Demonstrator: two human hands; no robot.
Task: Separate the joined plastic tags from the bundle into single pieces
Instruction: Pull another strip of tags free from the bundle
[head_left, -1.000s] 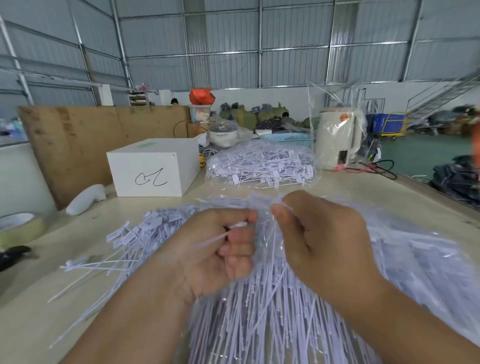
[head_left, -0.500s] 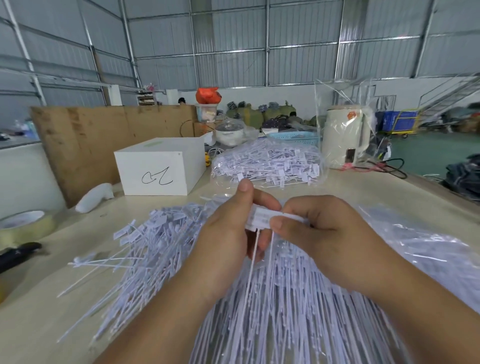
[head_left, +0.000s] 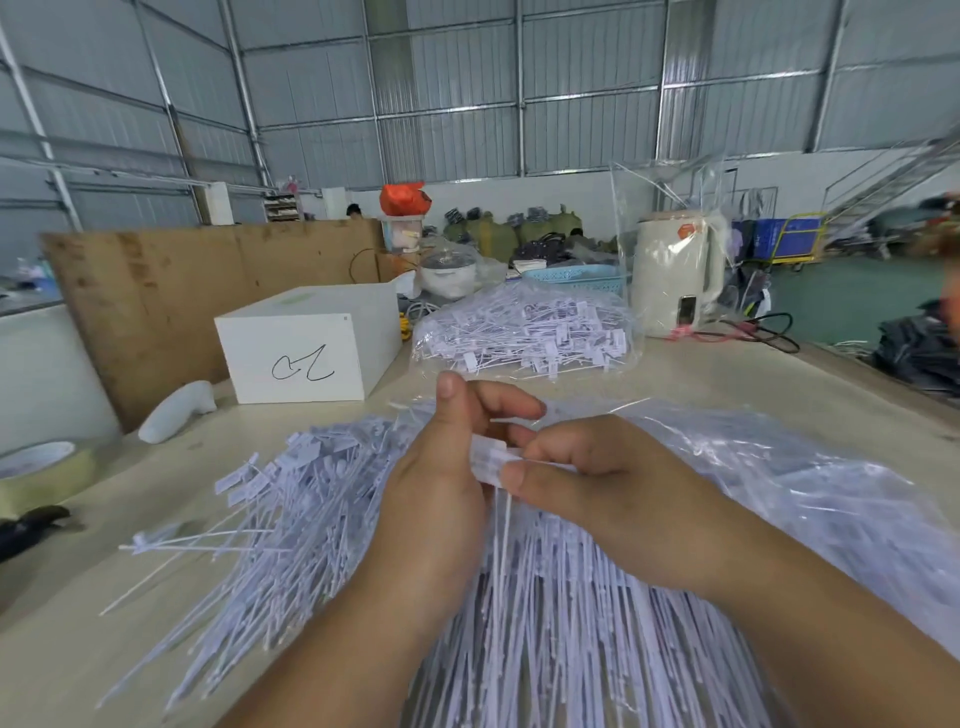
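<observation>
A small strip of joined white plastic tags (head_left: 489, 460) is pinched between my two hands, its thin tails hanging straight down. My left hand (head_left: 441, 478) holds the strip's left side, thumb raised and fingers curled behind it. The strip's right end is gripped by my right hand (head_left: 582, 478) with thumb and forefinger. A loose pile of single tags (head_left: 291, 499) fans out on the table to the left. Below and right of my hands lies the big bundle (head_left: 597, 623), partly inside a clear plastic bag (head_left: 810, 493).
A second clear bag of tags (head_left: 524, 332) lies farther back. A white box (head_left: 306, 348), a white handle-like object (head_left: 176, 410) and a tape roll (head_left: 41, 473) stand at left. A white kettle (head_left: 675, 270) with cables is at back right. The wooden table (head_left: 67, 649) shows at front left.
Both hands went from fists pulling a thin tag apart to pinching a joined strip of tag heads. The left thumb lifted and the fingers opened out around the strip.
</observation>
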